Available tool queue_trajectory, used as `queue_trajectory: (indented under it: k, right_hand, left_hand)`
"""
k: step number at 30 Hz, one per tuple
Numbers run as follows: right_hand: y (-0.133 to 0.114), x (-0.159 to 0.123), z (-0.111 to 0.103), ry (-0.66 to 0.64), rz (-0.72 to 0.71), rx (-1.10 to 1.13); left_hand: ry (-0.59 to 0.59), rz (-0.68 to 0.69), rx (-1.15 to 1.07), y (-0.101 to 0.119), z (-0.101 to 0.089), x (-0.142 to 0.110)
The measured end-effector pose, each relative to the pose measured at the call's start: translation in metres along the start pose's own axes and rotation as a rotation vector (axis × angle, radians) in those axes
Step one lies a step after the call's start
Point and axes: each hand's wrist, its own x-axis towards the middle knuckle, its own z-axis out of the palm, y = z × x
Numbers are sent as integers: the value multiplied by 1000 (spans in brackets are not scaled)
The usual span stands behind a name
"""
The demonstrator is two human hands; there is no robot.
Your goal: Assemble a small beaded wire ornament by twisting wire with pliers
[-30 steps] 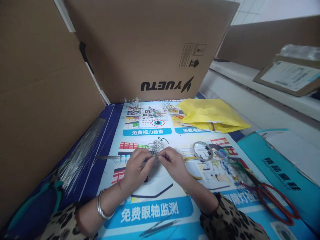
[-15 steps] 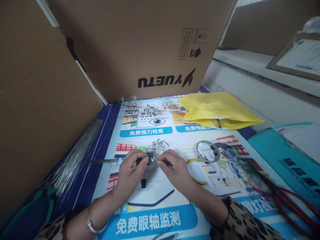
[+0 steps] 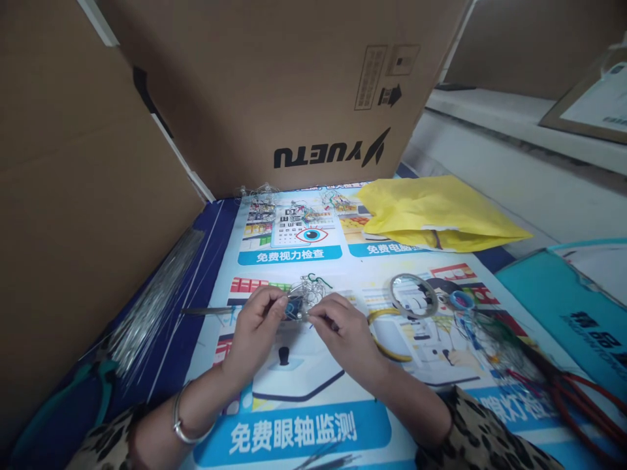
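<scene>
A small tangle of thin silvery wire [image 3: 309,294] lies between my two hands, with a short green strand at its top. My left hand [image 3: 259,326] is closed in a pinch at the tangle's left side. From the right, my right hand [image 3: 340,329] pinches at the lower edge of the same wire, thumb against forefinger. A tiny pale bead-like bit [image 3: 300,314] shows between the fingertips. The exact strand in each pinch is too fine to make out fully.
Left lies a bundle of straight wires [image 3: 151,307] beside teal-handled pliers [image 3: 73,405]. Right are a tape roll [image 3: 414,295], red-handled scissors [image 3: 568,391] and a yellow bag [image 3: 435,212]. Tall cardboard [image 3: 294,78] stands behind; more wire tangles [image 3: 259,196] lie at its foot.
My hands have drawn slightly apart, showing more of the wire tangle between them. Both still pinch at it. The camera view has shifted a little.
</scene>
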Motion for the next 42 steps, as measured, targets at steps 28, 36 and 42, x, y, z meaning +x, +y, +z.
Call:
queue_trajectory:
  k: [28, 36, 42]
  right_hand:
    - [-3, 0, -1, 18, 52, -65]
    - [-4, -1, -1, 19, 41, -63]
    - [-3, -2, 0, 26, 28, -50]
  left_hand:
    - [-15, 14, 53, -9, 2, 7]
    - [-15, 10, 73, -9, 2, 8]
    - [-14, 40, 112, -9, 2, 9]
